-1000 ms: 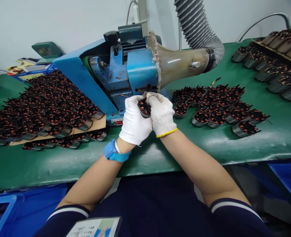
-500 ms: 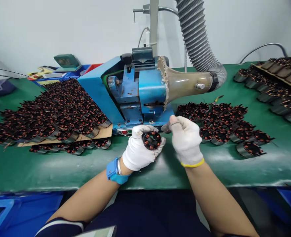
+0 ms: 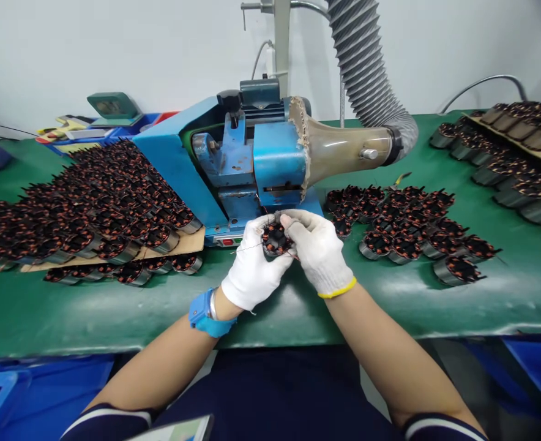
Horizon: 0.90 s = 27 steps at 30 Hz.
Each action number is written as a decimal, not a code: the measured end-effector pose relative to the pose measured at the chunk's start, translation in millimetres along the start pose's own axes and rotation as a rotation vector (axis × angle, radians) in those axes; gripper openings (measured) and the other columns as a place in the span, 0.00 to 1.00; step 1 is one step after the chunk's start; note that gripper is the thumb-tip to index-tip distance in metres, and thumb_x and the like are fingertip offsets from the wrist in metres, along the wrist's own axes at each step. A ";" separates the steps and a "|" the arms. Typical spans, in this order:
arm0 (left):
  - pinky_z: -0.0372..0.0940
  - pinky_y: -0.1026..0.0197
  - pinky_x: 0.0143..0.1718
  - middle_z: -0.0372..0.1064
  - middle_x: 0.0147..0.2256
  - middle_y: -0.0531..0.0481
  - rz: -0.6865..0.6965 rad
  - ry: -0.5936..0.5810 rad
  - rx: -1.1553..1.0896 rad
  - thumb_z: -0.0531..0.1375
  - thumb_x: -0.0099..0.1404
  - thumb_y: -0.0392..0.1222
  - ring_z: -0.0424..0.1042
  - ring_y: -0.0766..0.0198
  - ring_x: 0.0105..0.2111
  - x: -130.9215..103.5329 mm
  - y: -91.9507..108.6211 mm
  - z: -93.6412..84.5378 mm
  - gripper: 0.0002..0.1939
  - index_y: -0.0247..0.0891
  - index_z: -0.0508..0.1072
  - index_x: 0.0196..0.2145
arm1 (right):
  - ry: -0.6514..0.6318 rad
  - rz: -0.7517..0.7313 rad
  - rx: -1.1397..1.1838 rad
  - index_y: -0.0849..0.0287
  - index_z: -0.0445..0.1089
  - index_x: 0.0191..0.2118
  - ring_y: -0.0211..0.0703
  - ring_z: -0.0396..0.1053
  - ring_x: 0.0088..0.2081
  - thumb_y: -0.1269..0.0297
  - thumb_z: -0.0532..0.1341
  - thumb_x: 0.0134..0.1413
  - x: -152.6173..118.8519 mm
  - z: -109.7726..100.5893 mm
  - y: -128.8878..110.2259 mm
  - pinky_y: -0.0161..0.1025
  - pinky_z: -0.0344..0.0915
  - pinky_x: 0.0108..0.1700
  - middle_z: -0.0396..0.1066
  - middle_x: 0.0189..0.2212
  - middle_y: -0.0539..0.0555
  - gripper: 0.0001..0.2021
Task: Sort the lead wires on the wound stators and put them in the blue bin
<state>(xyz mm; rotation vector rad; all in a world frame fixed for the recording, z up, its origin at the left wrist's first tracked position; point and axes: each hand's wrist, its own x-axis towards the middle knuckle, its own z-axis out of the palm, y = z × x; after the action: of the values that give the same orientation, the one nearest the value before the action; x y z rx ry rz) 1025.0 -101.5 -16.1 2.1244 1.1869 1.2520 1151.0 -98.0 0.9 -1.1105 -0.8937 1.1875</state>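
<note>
My gloved left hand (image 3: 254, 269) is wrapped round a wound stator (image 3: 276, 239) with a black top and copper coils, held in front of the blue machine (image 3: 279, 153). Thin wires stick out from the stator on both sides. My gloved right hand (image 3: 319, 248) is at the stator's right upper edge, its thumb and fingers pressed together; what they pinch there is too small to make out. The machine's front base is just behind both hands.
Many stators (image 3: 114, 202) are stacked on cardboard at the left. Another group (image 3: 403, 229) sits right of the machine, and more (image 3: 518, 177) at the far right. A grey hose (image 3: 366, 67) rises from the machine. Blue bins (image 3: 63, 392) are below the green table (image 3: 371, 312).
My right hand has moved left and come against the stator. The stator has shifted slightly up and left with my left hand. The view has shifted a little.
</note>
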 end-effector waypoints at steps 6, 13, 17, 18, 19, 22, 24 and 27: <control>0.67 0.51 0.53 0.65 0.49 0.43 0.129 -0.086 0.031 0.65 0.57 0.42 0.70 0.57 0.49 2.7 -7.5 -0.8 0.30 0.39 0.59 0.54 | -0.075 -0.018 -0.067 0.62 0.74 0.28 0.35 0.66 0.24 0.59 0.67 0.42 9.8 -15.1 -9.2 0.33 0.66 0.28 0.71 0.22 0.49 0.11; 0.66 0.51 0.54 0.63 0.50 0.41 0.167 0.000 0.044 0.65 0.57 0.42 0.69 0.56 0.50 12.3 -15.7 1.4 0.31 0.38 0.57 0.55 | 0.059 -0.016 -0.052 0.60 0.72 0.26 0.33 0.61 0.20 0.59 0.64 0.44 21.5 -0.7 -6.4 0.33 0.62 0.25 0.67 0.18 0.45 0.09; 0.65 0.48 0.55 0.62 0.49 0.40 0.160 0.053 0.133 0.63 0.56 0.40 0.68 0.54 0.51 22.4 -12.8 1.3 0.30 0.36 0.57 0.54 | 0.107 -0.095 -0.076 0.61 0.73 0.27 0.34 0.64 0.23 0.58 0.64 0.44 32.0 9.2 -3.8 0.34 0.63 0.29 0.69 0.19 0.46 0.10; 0.65 0.48 0.55 0.62 0.49 0.40 0.152 0.057 0.152 0.63 0.56 0.40 0.68 0.54 0.51 24.1 -11.2 1.3 0.31 0.37 0.56 0.54 | 0.118 -0.118 -0.081 0.61 0.73 0.27 0.34 0.65 0.24 0.58 0.64 0.45 33.5 10.4 -3.0 0.34 0.63 0.29 0.70 0.20 0.46 0.11; 0.65 0.48 0.54 0.62 0.49 0.40 0.139 0.056 0.167 0.63 0.56 0.39 0.68 0.54 0.51 25.3 -9.5 1.4 0.31 0.37 0.56 0.54 | 0.126 -0.136 -0.084 0.61 0.73 0.27 0.35 0.66 0.25 0.57 0.63 0.45 34.5 11.3 -1.9 0.34 0.64 0.30 0.71 0.20 0.47 0.11; 0.67 0.49 0.51 0.63 0.49 0.40 0.092 0.045 0.199 0.62 0.55 0.38 0.70 0.54 0.49 27.4 -4.1 1.2 0.29 0.37 0.56 0.53 | 0.142 -0.187 -0.085 0.61 0.73 0.27 0.35 0.67 0.25 0.57 0.62 0.48 36.2 13.6 2.3 0.34 0.64 0.31 0.72 0.20 0.47 0.11; 0.68 0.50 0.50 0.64 0.48 0.39 0.065 0.045 0.210 0.62 0.55 0.38 0.70 0.54 0.48 28.1 -0.8 0.5 0.28 0.36 0.57 0.53 | 0.153 -0.207 -0.082 0.60 0.73 0.27 0.36 0.68 0.26 0.57 0.62 0.49 37.4 15.7 5.4 0.35 0.65 0.32 0.72 0.21 0.47 0.11; 0.68 0.50 0.51 0.64 0.48 0.39 0.039 0.063 0.224 0.61 0.54 0.36 0.70 0.54 0.49 28.9 2.3 -1.4 0.28 0.36 0.58 0.52 | 0.182 -0.218 -0.099 0.60 0.73 0.28 0.36 0.69 0.26 0.56 0.62 0.50 39.3 19.9 8.2 0.36 0.65 0.32 0.72 0.21 0.48 0.12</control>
<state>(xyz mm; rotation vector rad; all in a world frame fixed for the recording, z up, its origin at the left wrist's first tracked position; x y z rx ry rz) 1031.8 -79.0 1.0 2.2915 1.3758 1.2635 1137.1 -55.6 -3.3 -1.1488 -0.9147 0.8569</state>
